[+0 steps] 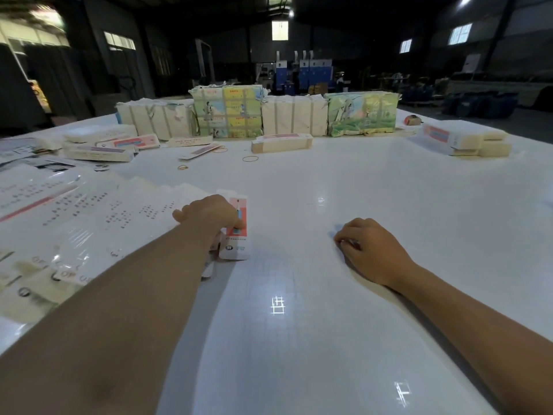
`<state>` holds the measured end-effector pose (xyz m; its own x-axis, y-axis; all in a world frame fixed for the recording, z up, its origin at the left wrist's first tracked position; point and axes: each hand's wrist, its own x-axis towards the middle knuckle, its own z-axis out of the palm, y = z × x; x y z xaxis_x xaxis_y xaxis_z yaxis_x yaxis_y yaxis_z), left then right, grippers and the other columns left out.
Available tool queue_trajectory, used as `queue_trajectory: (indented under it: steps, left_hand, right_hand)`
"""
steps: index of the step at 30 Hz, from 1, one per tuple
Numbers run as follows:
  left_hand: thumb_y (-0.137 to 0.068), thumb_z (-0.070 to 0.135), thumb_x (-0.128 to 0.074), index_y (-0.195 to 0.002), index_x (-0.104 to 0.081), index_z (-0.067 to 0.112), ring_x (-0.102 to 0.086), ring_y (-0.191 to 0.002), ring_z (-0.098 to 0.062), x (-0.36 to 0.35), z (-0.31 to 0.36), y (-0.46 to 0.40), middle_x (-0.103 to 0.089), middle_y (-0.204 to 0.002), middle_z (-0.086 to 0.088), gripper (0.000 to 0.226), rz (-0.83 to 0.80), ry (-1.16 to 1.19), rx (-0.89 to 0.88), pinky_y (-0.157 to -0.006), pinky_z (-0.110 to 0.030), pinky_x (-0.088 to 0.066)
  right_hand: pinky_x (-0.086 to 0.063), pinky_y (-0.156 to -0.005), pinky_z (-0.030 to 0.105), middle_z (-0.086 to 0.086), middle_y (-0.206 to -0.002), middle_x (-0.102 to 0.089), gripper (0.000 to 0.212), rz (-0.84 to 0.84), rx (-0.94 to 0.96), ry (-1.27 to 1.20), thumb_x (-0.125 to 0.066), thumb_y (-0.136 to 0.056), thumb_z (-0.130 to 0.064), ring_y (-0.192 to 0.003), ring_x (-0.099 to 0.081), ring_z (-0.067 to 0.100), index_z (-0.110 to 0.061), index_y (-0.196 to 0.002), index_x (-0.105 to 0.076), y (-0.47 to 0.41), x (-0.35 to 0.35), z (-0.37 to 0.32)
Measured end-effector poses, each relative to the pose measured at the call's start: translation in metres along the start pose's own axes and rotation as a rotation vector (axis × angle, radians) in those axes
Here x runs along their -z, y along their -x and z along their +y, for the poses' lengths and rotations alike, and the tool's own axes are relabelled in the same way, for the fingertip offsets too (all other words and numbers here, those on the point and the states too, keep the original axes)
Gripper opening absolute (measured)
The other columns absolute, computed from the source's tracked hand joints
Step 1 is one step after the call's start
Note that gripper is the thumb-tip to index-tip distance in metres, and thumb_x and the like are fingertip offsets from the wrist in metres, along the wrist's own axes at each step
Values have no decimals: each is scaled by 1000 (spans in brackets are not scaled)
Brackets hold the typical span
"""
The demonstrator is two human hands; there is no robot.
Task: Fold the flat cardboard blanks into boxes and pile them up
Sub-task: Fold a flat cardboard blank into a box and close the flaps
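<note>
A flat white and red cardboard blank [237, 238] lies on the white table [299, 295], on top of a few other blanks at the right end of a fanned row. My left hand [209, 214] holds it, fingers curled over its left edge and thumb on the red panel. To the right, my right hand [371, 250] rests on the bare table with its fingers loosely curled and nothing in it. A long spread of overlapped flat blanks [89, 211] runs off to the left.
Wrapped bundles [227, 115] stand along the table's far edge. Stacks of flat blanks lie at the far left [98, 151], the far middle [281, 143] and the far right [466, 139]. Rubber bands [250, 158] lie loose on the table.
</note>
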<state>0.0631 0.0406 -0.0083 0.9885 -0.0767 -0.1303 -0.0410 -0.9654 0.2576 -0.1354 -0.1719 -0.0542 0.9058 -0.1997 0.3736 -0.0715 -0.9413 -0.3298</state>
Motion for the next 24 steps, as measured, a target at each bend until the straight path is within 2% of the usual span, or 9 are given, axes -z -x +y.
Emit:
queue_trajectory:
  steps: [6, 8, 10, 12, 13, 16, 18, 20, 24]
  left_hand:
    - [-64, 34, -80, -101, -50, 11, -53, -102, -32, -1, 3, -5, -56, -106, -14, 53, -17, 136, 73, -93, -41, -45]
    - [-77, 22, -70, -103, -49, 7, -55, -90, -27, 2, 10, 1, -56, -104, -15, 36, 51, 213, 49, -74, -35, -49]
    - [-88, 7, -53, -90, -47, 2, -50, -68, -20, 8, 21, 8, -52, -97, -14, 8, 108, 291, -50, -51, -26, -38]
    - [-92, 2, -43, -73, -44, 8, -49, -64, -20, 10, 36, 20, -52, -92, -12, 20, 95, 400, -235, -51, -24, -40]
    - [-93, 4, -43, -75, -48, 11, -56, -68, -21, 10, 42, 29, -56, -91, -10, 20, 77, 457, -311, -56, -25, -45]
    - [-96, 12, -40, -94, -57, 25, -62, -76, -16, 2, 51, 65, -58, -91, 2, 22, 17, 487, -470, -57, -27, -50]
    - [-96, 10, -36, -94, -59, 27, -56, -73, -11, -11, 52, 82, -56, -95, 2, 29, 38, 442, -600, -52, -20, -41]
    - [-97, 9, -36, -94, -60, 24, -54, -71, -10, -27, 48, 94, -55, -97, 2, 28, 60, 420, -708, -46, -13, -37]
    - [-99, 17, -39, -95, -56, 20, -59, -67, -11, -51, 35, 96, -57, -93, 5, 17, 31, 354, -817, -47, -9, -37]
  right_hand:
    - [-39, -81, 27, 3, -111, -61, 23, -3, 11, -1, -48, -93, -12, -103, -50, 21, -13, -99, -71, 0, -2, 2]
    - [-40, -80, 28, 3, -110, -62, 23, 5, 9, 5, -49, -93, -12, -103, -50, 22, -14, -98, -71, -1, -2, 2]
    - [-40, -80, 28, 3, -109, -62, 23, 2, 6, 8, -49, -92, -12, -102, -50, 22, -13, -98, -71, -1, -2, 3]
    - [-38, -79, 27, 3, -109, -62, 23, -8, -3, 8, -48, -93, -13, -102, -51, 22, -14, -100, -71, -1, -3, 3]
    - [-37, -79, 26, 2, -110, -63, 24, -6, -17, -10, -48, -93, -13, -102, -51, 22, -14, -104, -70, -2, -2, 5]
    - [-40, -74, 13, 0, -100, -67, 27, 101, -210, -297, -46, -93, -7, -94, -58, 14, -11, -106, -69, -5, 3, 7]
    - [-46, -56, 11, 1, -76, -66, 32, 204, -389, -691, -43, -91, 3, -69, -62, 9, -12, -84, -70, -4, 10, 7]
    - [-43, -43, 15, -2, -55, -61, 41, 262, -432, -884, -45, -86, 8, -48, -57, 7, -16, -59, -65, 1, 17, 7]
    - [-43, -53, 27, 8, -63, -61, 19, 283, -439, -942, -58, -87, -7, -58, -55, 19, -8, -70, -66, -1, 20, 5]
